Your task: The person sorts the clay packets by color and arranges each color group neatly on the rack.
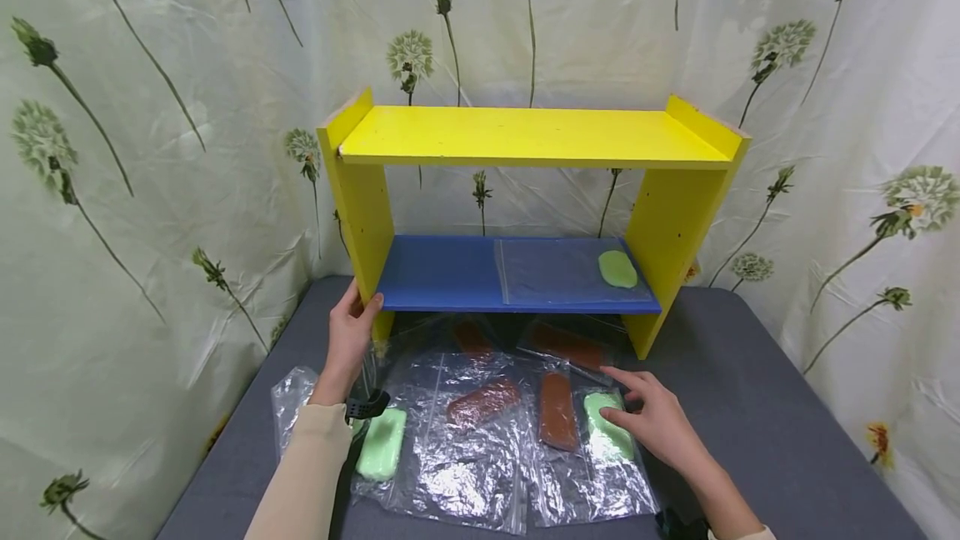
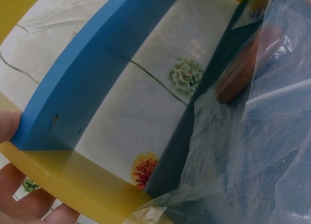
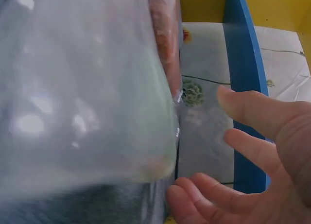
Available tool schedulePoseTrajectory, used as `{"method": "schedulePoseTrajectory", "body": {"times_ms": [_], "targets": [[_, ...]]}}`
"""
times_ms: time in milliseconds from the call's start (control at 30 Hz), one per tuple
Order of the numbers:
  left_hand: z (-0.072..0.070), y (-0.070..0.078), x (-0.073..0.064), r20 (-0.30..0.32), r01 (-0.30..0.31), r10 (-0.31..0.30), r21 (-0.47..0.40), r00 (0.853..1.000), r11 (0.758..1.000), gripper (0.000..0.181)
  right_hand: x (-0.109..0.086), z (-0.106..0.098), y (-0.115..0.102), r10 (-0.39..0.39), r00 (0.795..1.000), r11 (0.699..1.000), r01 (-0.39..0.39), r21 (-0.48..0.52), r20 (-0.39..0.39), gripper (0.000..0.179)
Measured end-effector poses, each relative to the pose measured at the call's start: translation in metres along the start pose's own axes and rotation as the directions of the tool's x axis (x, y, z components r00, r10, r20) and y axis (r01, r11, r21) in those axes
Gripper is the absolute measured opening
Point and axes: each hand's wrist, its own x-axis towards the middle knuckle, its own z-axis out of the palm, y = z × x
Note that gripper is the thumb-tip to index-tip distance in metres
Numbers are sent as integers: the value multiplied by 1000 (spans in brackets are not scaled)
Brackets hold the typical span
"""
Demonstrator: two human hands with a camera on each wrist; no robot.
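My left hand (image 1: 348, 342) grips the left side panel (image 2: 92, 182) of a yellow shelf unit (image 1: 525, 133). Its thumb lies at the end of the blue shelf board (image 2: 73, 73), with the fingers round the panel's outer side. Over the clear zip bags on the table, my right hand (image 1: 658, 419) hovers with spread, loosely bent fingers and nothing held. Close to it is a bagged pale green bar (image 1: 600, 419); left of that lies a reddish-brown bar (image 1: 557, 415). On the blue board, a flat clear zip bag (image 1: 547, 273) holds a green rounded piece (image 1: 617, 269).
Several overlapping bags (image 1: 465, 486) cover the grey table (image 1: 757, 407) before the unit, some reaching beneath the blue board. Another green bar (image 1: 382, 444) lies beside the left forearm. A dandelion-print curtain (image 1: 570, 32) hangs behind.
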Motion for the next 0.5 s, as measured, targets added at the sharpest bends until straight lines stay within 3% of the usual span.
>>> {"method": "schedulePoseTrajectory", "body": {"times_ms": [233,500], "targets": [[1,1,-1,-12,6,-6,1,1000,1000,56,-5,9,1,90,993,996,-91,3,77,70],[2,2,0,-13,10,-10,6,1000,1000,56,-8,16,1,146,985,987,-138,-81,89,78]]}}
